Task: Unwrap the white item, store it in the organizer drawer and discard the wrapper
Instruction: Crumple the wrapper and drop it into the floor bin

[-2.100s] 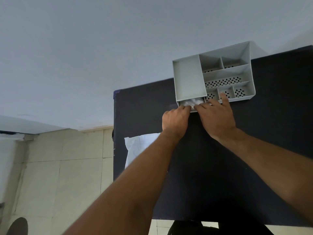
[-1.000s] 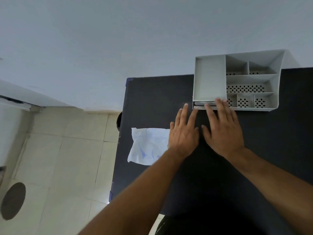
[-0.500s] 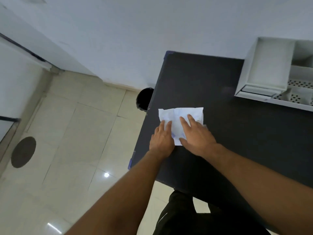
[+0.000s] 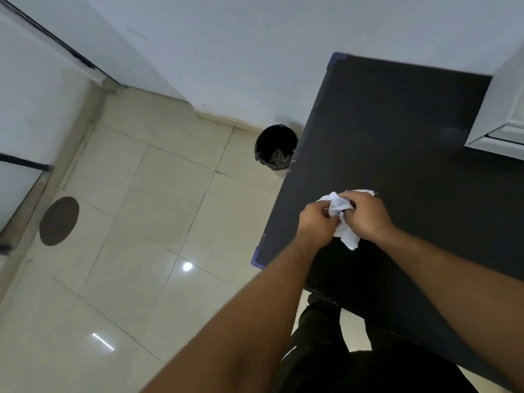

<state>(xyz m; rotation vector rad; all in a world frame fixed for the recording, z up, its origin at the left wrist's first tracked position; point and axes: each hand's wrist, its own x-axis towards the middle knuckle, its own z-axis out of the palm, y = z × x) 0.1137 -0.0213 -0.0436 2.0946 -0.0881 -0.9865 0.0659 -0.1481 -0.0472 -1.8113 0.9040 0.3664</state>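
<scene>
Wrapper [image 4: 345, 236] now crumpled in left hand [image 4: 315, 220] and right hand [image 4: 368, 216]; print illegible.

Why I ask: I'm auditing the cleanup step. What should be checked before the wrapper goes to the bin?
1. Left hand grip on wrapper: ok, holds it.
2. Right hand grip: ok, fingers curled round it.
3. Paper balled up: not ok, a corner hangs loose.
4. Bin open, on floor beside table: ok.
5. Drawer of organizer shut: cannot tell, mostly out of frame.

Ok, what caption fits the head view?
Left hand and right hand grip the crumpled wrapper over the black table, bin nearby.
</scene>
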